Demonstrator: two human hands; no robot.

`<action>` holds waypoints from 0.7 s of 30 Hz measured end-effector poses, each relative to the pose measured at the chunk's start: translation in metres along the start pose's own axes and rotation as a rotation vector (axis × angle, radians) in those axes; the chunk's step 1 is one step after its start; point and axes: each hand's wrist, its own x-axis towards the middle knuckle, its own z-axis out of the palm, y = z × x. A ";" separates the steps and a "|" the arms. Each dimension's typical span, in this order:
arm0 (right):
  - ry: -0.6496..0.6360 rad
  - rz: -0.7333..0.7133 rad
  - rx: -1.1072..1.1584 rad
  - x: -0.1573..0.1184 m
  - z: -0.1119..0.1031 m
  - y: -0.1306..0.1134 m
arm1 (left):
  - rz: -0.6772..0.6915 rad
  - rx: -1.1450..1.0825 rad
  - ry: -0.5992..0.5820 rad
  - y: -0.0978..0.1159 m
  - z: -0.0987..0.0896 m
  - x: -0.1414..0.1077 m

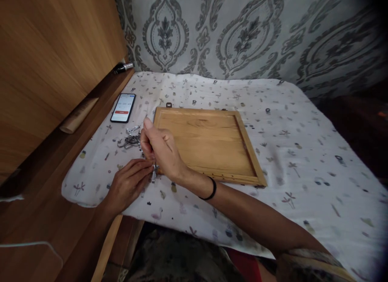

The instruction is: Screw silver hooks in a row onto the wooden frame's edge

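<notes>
A shallow wooden tray (pixel 209 142) with a raised rim lies flat on the cloth. My left hand (pixel 129 183) is at its near left corner, fingers pressed together at a small silver metal fitting (pixel 154 173). Just above that, my right hand (pixel 162 150) is closed in a fist with the thumb on top, over the tray's left edge. Whatever the right fingers hold is hidden. Left of the right hand is a small heap of dark metal hooks or chain (pixel 130 141), with a shiny metal fitting (pixel 132 130) beside it.
A phone (pixel 123 108) with a lit screen lies at the left on the patterned white cloth (pixel 291 160). Farther left, a rolled paper tube (pixel 79 115) and a dark object with a silver end (pixel 123 67) rest on a wooden ledge. A patterned curtain or wall (pixel 206 39) stands behind.
</notes>
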 end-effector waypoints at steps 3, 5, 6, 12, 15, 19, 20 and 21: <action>-0.020 -0.012 -0.028 -0.003 -0.001 -0.002 | -0.008 0.001 -0.010 0.001 0.000 0.001; -0.058 -0.012 -0.049 -0.004 -0.003 -0.004 | -0.008 0.007 -0.013 0.001 0.000 0.000; -0.083 -0.010 -0.058 -0.005 -0.004 -0.005 | -0.008 0.005 -0.014 0.000 0.000 -0.001; -0.188 0.045 0.025 -0.008 -0.016 0.000 | -0.155 -0.117 0.011 0.004 -0.010 0.004; -0.190 0.026 0.113 -0.010 -0.018 0.007 | -0.357 -0.164 0.205 0.020 -0.027 0.024; -0.151 0.027 0.102 -0.013 -0.018 0.014 | -0.407 -0.294 0.507 0.055 -0.046 0.069; -0.143 0.033 0.089 -0.013 -0.017 0.016 | -0.409 -0.344 0.489 0.063 -0.046 0.079; -0.143 0.040 0.062 -0.012 -0.017 0.018 | -0.399 -0.394 0.451 0.069 -0.046 0.089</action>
